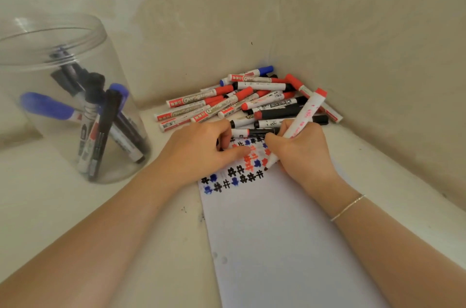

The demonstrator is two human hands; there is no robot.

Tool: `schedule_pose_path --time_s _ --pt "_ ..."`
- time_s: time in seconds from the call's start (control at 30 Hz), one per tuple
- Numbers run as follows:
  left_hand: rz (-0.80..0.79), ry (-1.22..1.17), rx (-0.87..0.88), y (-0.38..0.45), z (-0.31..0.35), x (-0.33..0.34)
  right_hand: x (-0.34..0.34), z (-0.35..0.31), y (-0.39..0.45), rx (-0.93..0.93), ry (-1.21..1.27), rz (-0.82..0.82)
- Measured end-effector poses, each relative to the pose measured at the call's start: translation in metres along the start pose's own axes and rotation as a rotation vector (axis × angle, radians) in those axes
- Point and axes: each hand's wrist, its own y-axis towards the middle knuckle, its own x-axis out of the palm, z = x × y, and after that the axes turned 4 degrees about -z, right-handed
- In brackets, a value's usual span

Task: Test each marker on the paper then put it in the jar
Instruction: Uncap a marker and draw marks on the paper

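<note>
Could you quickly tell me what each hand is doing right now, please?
Left hand: fingers curled, resting on the paper; any grip cannot be told.
Right hand: grips the red marker.

Right hand (303, 150) grips red marker (306, 113) — tip on paper (282, 232).

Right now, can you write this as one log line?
step: testing red marker | right hand: holds marker, tip on paper | left hand: on paper, may hold cap | jar: some markers | pile: waiting
</note>
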Motion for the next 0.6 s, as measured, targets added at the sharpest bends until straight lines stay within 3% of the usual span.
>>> schedule_pose_path --time_s 0.4,0.6 --pt "0.004 0.028 -0.018 0.0009 -0.001 0.0024 0.0042 0.0025 -0.0018 -0.056 -0.062 0.021" --pt "-0.01 0.038 -0.018 0.0019 -0.0009 0.0025 0.002 0.0002 -0.0019 -0.033 -0.034 -0.048"
